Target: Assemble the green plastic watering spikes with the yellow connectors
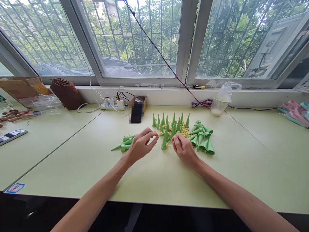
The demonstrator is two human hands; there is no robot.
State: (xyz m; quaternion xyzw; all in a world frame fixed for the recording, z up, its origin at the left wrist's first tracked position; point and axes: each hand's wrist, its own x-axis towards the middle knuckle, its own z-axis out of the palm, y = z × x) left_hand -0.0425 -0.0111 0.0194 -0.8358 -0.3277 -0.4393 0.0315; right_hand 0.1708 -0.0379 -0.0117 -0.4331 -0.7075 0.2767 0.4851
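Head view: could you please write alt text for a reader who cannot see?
A person's left hand and right hand flank upright green cones and scattered yellow pieces on a pale table. Other cones lie on their sides by each hand; barred windows stand behind.

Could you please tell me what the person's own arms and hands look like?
The left hand and right hand are bare, with no gloves, watch or bracelet in sight. The left forearm and right forearm show no sleeves; the left one bears a small dark spot.
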